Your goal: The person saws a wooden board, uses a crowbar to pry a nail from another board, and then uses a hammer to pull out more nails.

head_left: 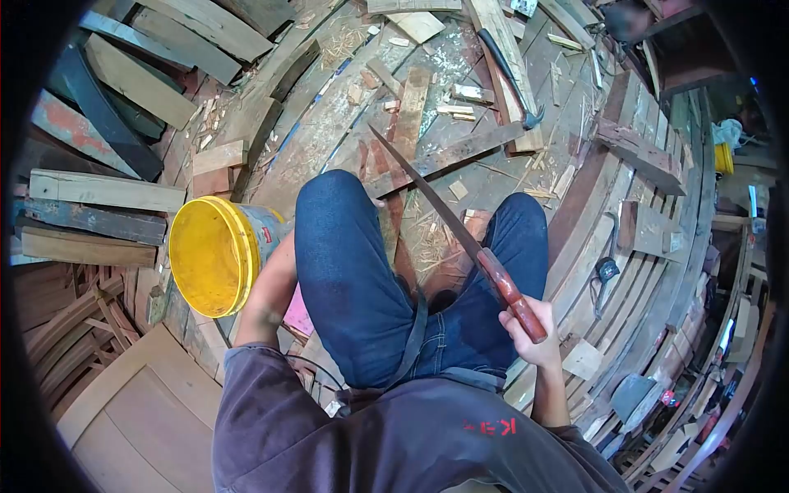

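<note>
A long machete-like blade with a reddish-brown handle is in my right hand, whose fingers are wrapped round the handle's lower end. The blade points up and to the left, across the gap between my knees. My left forearm reaches down beside my left knee, and the left hand is hidden behind that knee. Just left of this arm, a yellow bucket lies tilted with its opening towards me. Beyond my knees a dark wooden strip lies slantwise over other boards.
A hammer rests on a plank at the top. Wood chips and shavings litter the floor. Stacked boards stand at the left, above a wooden panel. On the slats at the right are a wood block and a tape measure.
</note>
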Available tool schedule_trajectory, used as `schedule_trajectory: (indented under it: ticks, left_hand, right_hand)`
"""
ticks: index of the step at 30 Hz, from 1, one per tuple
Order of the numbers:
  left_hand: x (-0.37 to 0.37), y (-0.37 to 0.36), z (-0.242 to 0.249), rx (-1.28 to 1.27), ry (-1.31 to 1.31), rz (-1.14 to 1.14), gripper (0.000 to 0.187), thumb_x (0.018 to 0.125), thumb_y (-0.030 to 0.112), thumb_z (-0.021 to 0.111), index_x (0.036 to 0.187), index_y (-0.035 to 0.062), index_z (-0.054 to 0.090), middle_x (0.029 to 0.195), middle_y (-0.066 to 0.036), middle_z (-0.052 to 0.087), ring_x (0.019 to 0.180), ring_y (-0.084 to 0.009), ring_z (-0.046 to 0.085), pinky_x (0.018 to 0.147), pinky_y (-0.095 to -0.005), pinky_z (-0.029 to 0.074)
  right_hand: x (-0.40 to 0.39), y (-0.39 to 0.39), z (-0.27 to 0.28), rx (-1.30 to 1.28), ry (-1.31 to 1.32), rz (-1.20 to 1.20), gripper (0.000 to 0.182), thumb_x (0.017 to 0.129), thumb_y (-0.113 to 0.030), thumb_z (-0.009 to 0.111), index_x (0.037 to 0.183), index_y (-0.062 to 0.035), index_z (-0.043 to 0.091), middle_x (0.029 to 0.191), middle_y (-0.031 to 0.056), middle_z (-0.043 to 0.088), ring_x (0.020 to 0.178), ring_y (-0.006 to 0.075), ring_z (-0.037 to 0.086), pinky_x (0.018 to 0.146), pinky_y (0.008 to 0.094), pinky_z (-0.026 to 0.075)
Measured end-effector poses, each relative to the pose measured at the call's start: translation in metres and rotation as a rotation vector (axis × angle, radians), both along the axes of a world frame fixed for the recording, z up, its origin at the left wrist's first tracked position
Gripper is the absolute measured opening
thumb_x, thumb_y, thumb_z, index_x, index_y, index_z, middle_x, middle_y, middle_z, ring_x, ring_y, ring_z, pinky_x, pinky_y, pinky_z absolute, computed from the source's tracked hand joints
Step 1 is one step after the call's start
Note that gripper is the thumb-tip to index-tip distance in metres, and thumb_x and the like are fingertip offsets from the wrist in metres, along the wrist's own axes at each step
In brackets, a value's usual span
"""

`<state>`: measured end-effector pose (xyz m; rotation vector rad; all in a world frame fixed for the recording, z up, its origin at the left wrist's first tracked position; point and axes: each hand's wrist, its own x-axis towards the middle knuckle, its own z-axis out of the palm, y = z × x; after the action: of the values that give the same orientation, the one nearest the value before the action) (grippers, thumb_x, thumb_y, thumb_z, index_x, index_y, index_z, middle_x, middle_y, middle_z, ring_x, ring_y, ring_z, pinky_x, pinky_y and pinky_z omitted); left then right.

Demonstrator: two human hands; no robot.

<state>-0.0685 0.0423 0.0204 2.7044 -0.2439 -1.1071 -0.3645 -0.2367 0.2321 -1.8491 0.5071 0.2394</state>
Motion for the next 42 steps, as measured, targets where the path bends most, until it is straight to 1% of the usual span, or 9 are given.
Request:
schedule_trajectory:
  ticks: [6, 9, 14, 20, 24, 27, 30, 36, 42]
  left_hand:
    - [0.001, -0.005, 0.016, 0.06, -0.049, -0.026, 0.09, 0.079, 0.059, 0.068, 0.145, 0.0036, 0.042, 0.136, -0.023, 0.053, 0.129, -0.0361, 0.049, 0.107, -0.0456, 0.039]
    - [0.003, -0.008, 0.025, 0.093, -0.069, -0.038, 0.09, 0.079, 0.059, 0.068, 0.145, 0.0038, 0.042, 0.135, -0.023, 0.053, 0.129, -0.0366, 0.049, 0.107, -0.0459, 0.038]
    - [0.008, -0.015, 0.036, 0.118, -0.101, -0.056, 0.089, 0.08, 0.059, 0.068, 0.145, 0.0041, 0.041, 0.135, -0.024, 0.053, 0.128, -0.0374, 0.049, 0.106, -0.0464, 0.038]
    - [0.01, -0.015, 0.025, 0.076, -0.161, -0.082, 0.089, 0.08, 0.059, 0.068, 0.145, 0.0043, 0.042, 0.134, -0.024, 0.054, 0.128, -0.0378, 0.049, 0.106, -0.0466, 0.039]
    - [0.01, -0.015, 0.02, 0.056, -0.19, -0.098, 0.088, 0.08, 0.059, 0.068, 0.145, 0.0044, 0.042, 0.134, -0.024, 0.054, 0.128, -0.038, 0.049, 0.106, -0.0468, 0.039]
    - [0.012, -0.015, 0.018, 0.04, -0.206, -0.109, 0.088, 0.08, 0.059, 0.067, 0.145, 0.0045, 0.042, 0.134, -0.025, 0.054, 0.128, -0.0382, 0.049, 0.106, -0.0469, 0.039]
    - [0.014, -0.015, 0.016, 0.022, -0.22, -0.122, 0.088, 0.08, 0.059, 0.067, 0.144, 0.0046, 0.042, 0.134, -0.025, 0.054, 0.127, -0.0384, 0.049, 0.106, -0.047, 0.039]
    - [0.017, -0.016, 0.014, 0.008, -0.238, -0.136, 0.087, 0.08, 0.059, 0.067, 0.144, 0.0047, 0.042, 0.133, -0.025, 0.054, 0.127, -0.0388, 0.049, 0.105, -0.0472, 0.039]
    - [0.021, -0.017, 0.015, 0.002, -0.252, -0.147, 0.087, 0.081, 0.059, 0.067, 0.144, 0.0049, 0.043, 0.133, -0.025, 0.054, 0.127, -0.0392, 0.049, 0.105, -0.0475, 0.039]
  right_hand:
    - [-0.007, -0.013, 0.009, 0.21, 0.051, -0.137, 0.017, 0.082, -0.008, 0.066, 0.069, -0.0027, 0.056, 0.055, -0.002, 0.052, 0.048, 0.0054, 0.047, 0.045, 0.0235, 0.035]
    - [-0.008, -0.018, 0.006, 0.275, 0.063, -0.175, 0.016, 0.083, -0.008, 0.065, 0.071, -0.0028, 0.056, 0.056, -0.0025, 0.052, 0.048, 0.0046, 0.047, 0.045, 0.0223, 0.035]
    - [0.0, -0.012, -0.005, 0.125, 0.075, -0.075, 0.015, 0.083, -0.007, 0.065, 0.071, -0.002, 0.057, 0.055, -0.0012, 0.052, 0.049, 0.0063, 0.048, 0.047, 0.0234, 0.036]
    - [0.006, -0.004, -0.007, 0.12, 0.02, -0.054, 0.015, 0.083, -0.006, 0.065, 0.071, -0.002, 0.056, 0.056, -0.0015, 0.052, 0.048, 0.0059, 0.046, 0.046, 0.0238, 0.034]
    - [0.006, 0.004, -0.004, 0.287, 0.046, -0.151, 0.013, 0.083, -0.008, 0.064, 0.074, -0.002, 0.055, 0.055, -0.0019, 0.051, 0.048, 0.0057, 0.046, 0.045, 0.023, 0.034]
    - [0.009, 0.006, -0.007, 0.284, -0.016, -0.134, 0.013, 0.082, -0.009, 0.062, 0.074, -0.0019, 0.055, 0.054, -0.0017, 0.05, 0.047, 0.0066, 0.046, 0.046, 0.0233, 0.035]
    - [0.017, 0.008, -0.007, 0.152, -0.108, -0.027, 0.013, 0.081, -0.009, 0.061, 0.073, -0.0015, 0.055, 0.053, -0.001, 0.05, 0.046, 0.0074, 0.046, 0.046, 0.0242, 0.036]
    - [0.026, 0.019, -0.008, 0.191, -0.108, -0.079, 0.012, 0.079, -0.008, 0.061, 0.072, -0.0011, 0.054, 0.053, 0.0001, 0.049, 0.045, 0.0094, 0.047, 0.046, 0.0254, 0.036]
    - [0.036, 0.021, -0.016, 0.142, -0.16, -0.021, 0.011, 0.079, -0.007, 0.062, 0.072, -0.0012, 0.054, 0.053, 0.0007, 0.048, 0.045, 0.0103, 0.048, 0.046, 0.0261, 0.037]
